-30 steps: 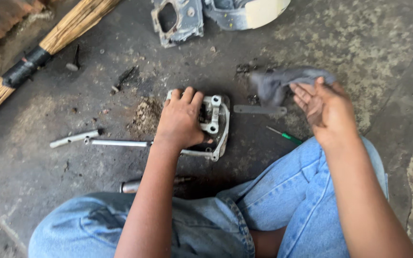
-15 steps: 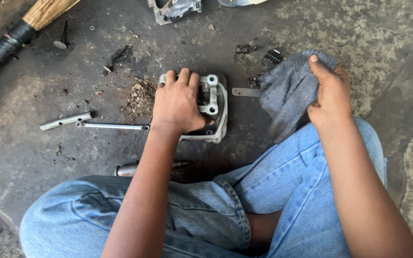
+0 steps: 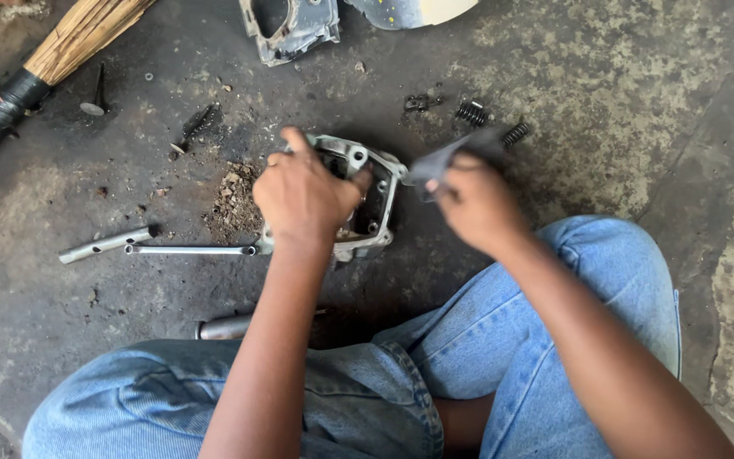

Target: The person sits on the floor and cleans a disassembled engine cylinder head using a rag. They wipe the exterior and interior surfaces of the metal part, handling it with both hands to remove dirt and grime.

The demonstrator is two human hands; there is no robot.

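A grey cast-metal engine part [image 3: 369, 191] sits tilted on the dark floor in front of my knees. My left hand [image 3: 299, 197] grips it from the left and props it up on one edge. My right hand [image 3: 469, 200] holds a bunched grey rag [image 3: 443, 160] and presses it against the part's right rim. The rag is blurred with motion. Much of the part is hidden under my left hand.
A metal rod [image 3: 190, 250] and a short tube [image 3: 105, 244] lie left of the part, next to a pile of dirt [image 3: 233, 202]. Small springs [image 3: 471, 112] lie behind it. A straw broom [image 3: 40, 64] lies far left, and a metal casing [image 3: 286, 25] at the top.
My right hand brought the rag from the right over to the part's rim. My left hand tipped the part up from lying flat.
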